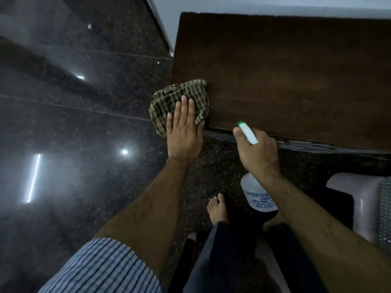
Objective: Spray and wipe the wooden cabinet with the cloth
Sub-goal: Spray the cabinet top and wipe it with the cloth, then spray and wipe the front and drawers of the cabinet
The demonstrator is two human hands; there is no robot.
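The dark brown wooden cabinet top point(296, 77) fills the upper right of the head view. A green-and-tan checked cloth point(169, 96) lies bunched on its near left corner, hanging partly over the edge. My left hand point(183, 132) presses flat on the cloth, thumb hooked around its right side. My right hand point(257, 149) grips a white spray bottle point(257, 193) by the neck; its green-tipped nozzle points over the cabinet's front edge and its labelled body hangs below my wrist.
Polished dark granite floor point(74, 123) spreads left and below, with light reflections. A white plastic stool or basket point(364, 199) stands at the right beside the cabinet. My bare foot point(218, 208) is on the floor under the bottle. A pale wall runs behind the cabinet.
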